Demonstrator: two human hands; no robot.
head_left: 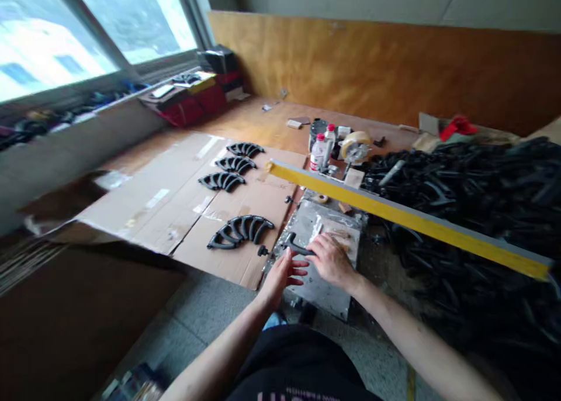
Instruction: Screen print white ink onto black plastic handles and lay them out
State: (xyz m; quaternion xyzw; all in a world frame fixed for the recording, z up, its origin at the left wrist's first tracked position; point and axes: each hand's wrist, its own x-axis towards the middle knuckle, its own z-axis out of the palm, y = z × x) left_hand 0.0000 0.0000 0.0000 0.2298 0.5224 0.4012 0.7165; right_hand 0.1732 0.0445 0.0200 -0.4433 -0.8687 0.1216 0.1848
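A black curved handle-like part [300, 248] with a wider head at its left end is held over a grey metal plate [335, 298]. My right hand [331, 261] grips its right end, fingers closed round it. Just below the part is my left hand [283, 275], its fingers apart; whether the thumb tip touches the part I cannot tell. Left of my hands, a fanned row of similar black curved parts [240, 230] lies on flattened cardboard [184, 182]. A small black knob-like piece [263, 251] rests near the cardboard's edge.
Farther back on the cardboard lie several more fanned groups [222, 180]. A yellow and grey bar [385, 208] crosses to the right, before a large heap of black parts [438, 185]. Red-capped bottles [317, 154] and a tape roll [356, 147] stand behind the plate.
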